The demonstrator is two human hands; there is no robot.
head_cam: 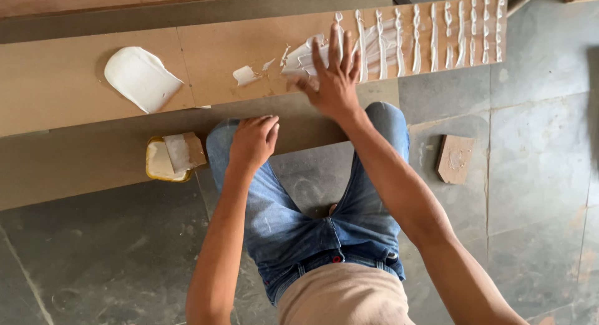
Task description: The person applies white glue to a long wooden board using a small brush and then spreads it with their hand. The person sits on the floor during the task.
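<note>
Right hand (337,75), fingers splayed, spreads white glue (374,47) along board (62,82); left hand (253,141), loosely clenched, braces on knee (221,141)

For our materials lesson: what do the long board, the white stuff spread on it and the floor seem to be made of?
Long board: probably fibreboard, matt tan, smooth with no visible grain.
White stuff: likely glue or paste, thick and glossy, lying in ridges and smears under the right hand.
Floor: apparently grey stone slabs, dull and mottled, with visible joints.
</note>
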